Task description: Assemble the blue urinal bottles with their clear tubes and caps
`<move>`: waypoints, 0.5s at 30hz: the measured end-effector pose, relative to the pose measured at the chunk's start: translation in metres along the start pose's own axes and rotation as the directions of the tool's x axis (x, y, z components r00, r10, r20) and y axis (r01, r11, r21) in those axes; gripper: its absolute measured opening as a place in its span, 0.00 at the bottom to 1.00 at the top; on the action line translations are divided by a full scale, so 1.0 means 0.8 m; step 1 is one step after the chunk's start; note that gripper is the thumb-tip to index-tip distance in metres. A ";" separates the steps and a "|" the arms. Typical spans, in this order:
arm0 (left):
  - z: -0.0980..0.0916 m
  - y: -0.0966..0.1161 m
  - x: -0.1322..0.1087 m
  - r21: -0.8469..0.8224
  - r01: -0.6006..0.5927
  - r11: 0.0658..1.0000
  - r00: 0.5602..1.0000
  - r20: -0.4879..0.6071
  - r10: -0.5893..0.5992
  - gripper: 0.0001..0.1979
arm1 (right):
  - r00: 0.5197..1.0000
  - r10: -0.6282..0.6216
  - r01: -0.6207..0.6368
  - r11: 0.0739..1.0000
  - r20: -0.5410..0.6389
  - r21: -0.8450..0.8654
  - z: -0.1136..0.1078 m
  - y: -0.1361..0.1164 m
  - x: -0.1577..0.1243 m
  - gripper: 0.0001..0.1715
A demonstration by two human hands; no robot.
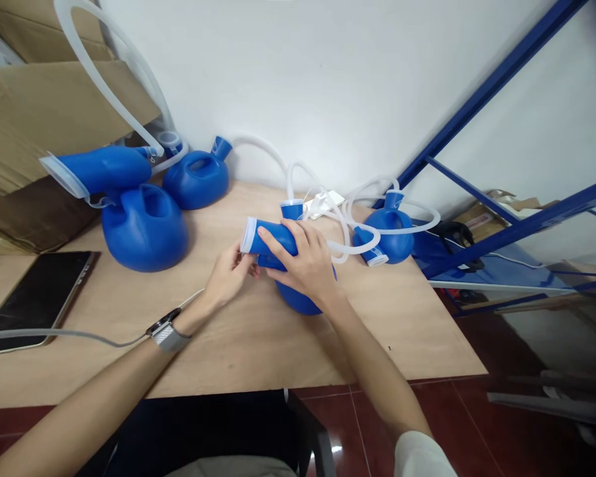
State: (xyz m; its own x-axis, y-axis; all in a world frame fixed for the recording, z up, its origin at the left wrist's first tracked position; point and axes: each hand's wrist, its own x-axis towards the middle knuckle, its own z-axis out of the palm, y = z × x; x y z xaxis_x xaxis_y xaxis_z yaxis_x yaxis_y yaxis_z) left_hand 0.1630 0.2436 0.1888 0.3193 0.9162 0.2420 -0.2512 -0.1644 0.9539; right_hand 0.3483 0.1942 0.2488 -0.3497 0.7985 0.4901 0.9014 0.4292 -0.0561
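- Head view: blue tube piece [277,237] sits mid-frame, raised above the tabletop [432,338], over the body of a blue jug [299,303]; contact between those two hidden by the hand.
- Long axis: roughly left to right across the frame, dipping a bit toward the right; white rim [249,235] is its left end.
- Right hand [308,260]: comes in from lower right, nearer of the two to the tube's middle. Fingers wrapped over the top and near side, clamped on it; tube lies directly under them, running out to frame left.
- Left hand [226,275]: lower left of the rim, at the rim end. Fingers curled close together just under it; tube lies up and right from them. Whether they pinch anything: can't tell, tips partly hidden.
- White hose [352,250]: shows just right of the right hand; any join with the tube is covered.
- Nearest others: rear jug [196,180] upper left of centre, side jug [400,240] right of centre, both well apart from the fingers.
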 end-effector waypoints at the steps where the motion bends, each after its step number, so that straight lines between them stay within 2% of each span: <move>1: -0.002 -0.003 0.001 0.037 0.028 0.999 0.999 0.015 -0.029 0.22 | 0.999 -0.024 0.024 1.000 0.025 0.003 -0.001 0.003 0.005 0.34; 3: -0.003 -0.008 0.002 0.071 0.076 0.995 0.996 0.034 -0.079 0.26 | 0.993 -0.091 0.092 0.996 0.073 -0.016 -0.006 0.012 0.017 0.37; 6: -0.002 -0.010 0.004 0.084 0.102 0.991 0.991 0.072 -0.108 0.28 | 0.958 -0.229 0.243 0.968 0.172 -0.062 -0.022 0.028 0.039 0.48; 8: -0.001 -0.009 0.005 0.139 0.104 0.985 0.987 0.105 -0.119 0.27 | 0.931 -0.291 0.315 0.945 0.220 -0.086 -0.032 0.035 0.052 0.54; 10: -0.002 -0.008 0.005 0.238 0.085 0.968 0.987 0.109 -0.114 0.25 | 0.916 -0.321 0.353 0.930 0.241 -0.105 -0.039 0.039 0.059 0.54; 12: -0.004 -0.007 0.005 0.384 0.049 0.922 0.993 0.079 -0.085 0.23 | 0.910 -0.333 0.368 0.924 0.248 -0.109 -0.042 0.039 0.062 0.53; 15: -0.011 -0.007 0.003 0.625 -0.014 0.780 0.998 0.052 -0.024 0.22 | 0.910 -0.331 0.364 0.926 0.250 -0.097 -0.040 0.039 0.059 0.53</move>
State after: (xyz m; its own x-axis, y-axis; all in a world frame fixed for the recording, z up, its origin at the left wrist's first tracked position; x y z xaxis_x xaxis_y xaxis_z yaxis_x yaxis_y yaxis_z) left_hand 0.1572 0.2499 0.1825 0.3718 0.8998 0.2281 0.3711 -0.3693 0.8520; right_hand 0.3680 0.2313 0.2983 -0.6803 0.6899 0.2474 0.7328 0.6469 0.2109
